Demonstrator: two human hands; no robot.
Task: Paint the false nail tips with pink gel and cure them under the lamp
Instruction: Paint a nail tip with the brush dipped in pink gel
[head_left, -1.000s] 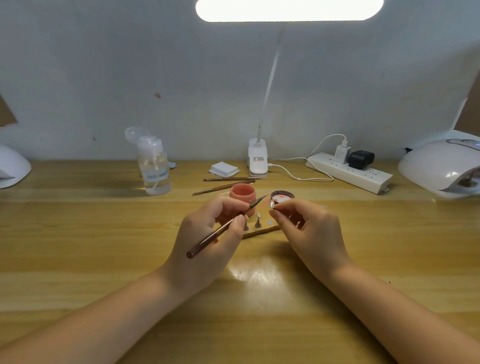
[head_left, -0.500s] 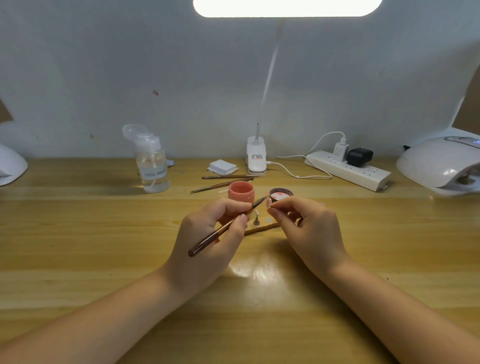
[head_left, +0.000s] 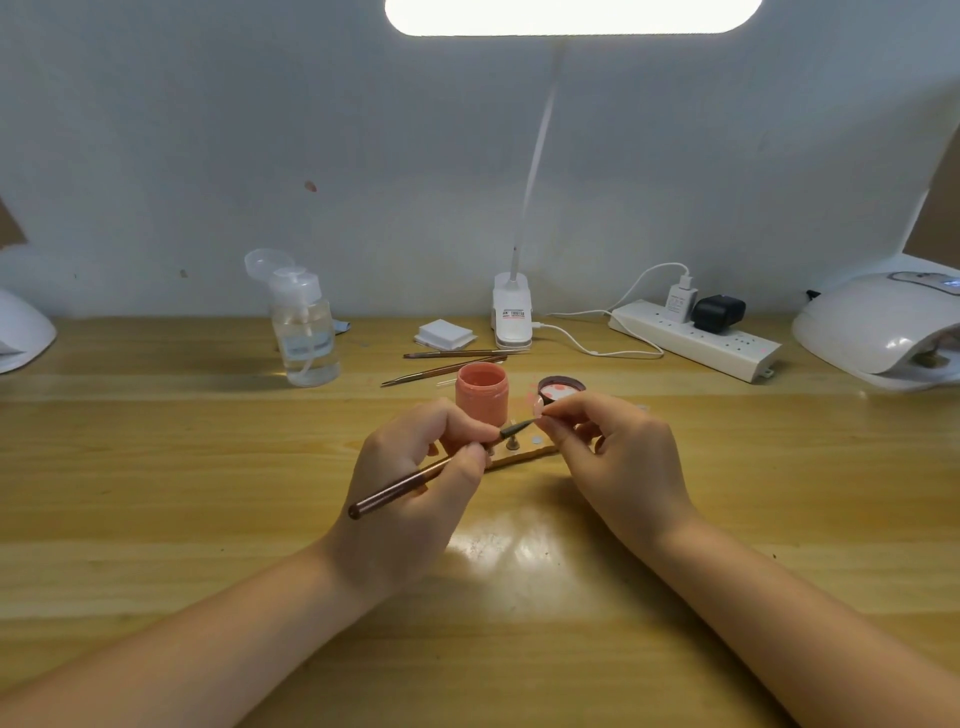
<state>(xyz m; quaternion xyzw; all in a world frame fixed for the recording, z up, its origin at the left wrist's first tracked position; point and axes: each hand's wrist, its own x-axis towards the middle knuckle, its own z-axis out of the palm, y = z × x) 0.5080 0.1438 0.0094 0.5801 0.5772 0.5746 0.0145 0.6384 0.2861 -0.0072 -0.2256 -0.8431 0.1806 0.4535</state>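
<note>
Two hands are working near the middle of the wooden surface: the left hand is pinching one slim brown brush like a pen, and the right hand is pinching one small false nail tip between thumb and fingertips. The brush's dark pointed bristles are touching the tip, which is looking pale and glossy with a pink tinge — too small to tell how much of it is coated. Just behind the hands, one round pink gel jar is standing open, matte and cylindrical, with its dark-rimmed lid lying beside it, pink smears showing inside. Under the hands a narrow wooden strip is lying flat, carrying small upright metal pegs; their number is hard to count. Two more thin brown brushes are lying behind the jar. Toward the back edge one clear plastic pump bottle, a small stack of white pads, one white clip lamp base and one white power strip are standing. One smooth white domed curing lamp is sitting at the right edge — another white rounded shape is showing at the left edge.
</note>
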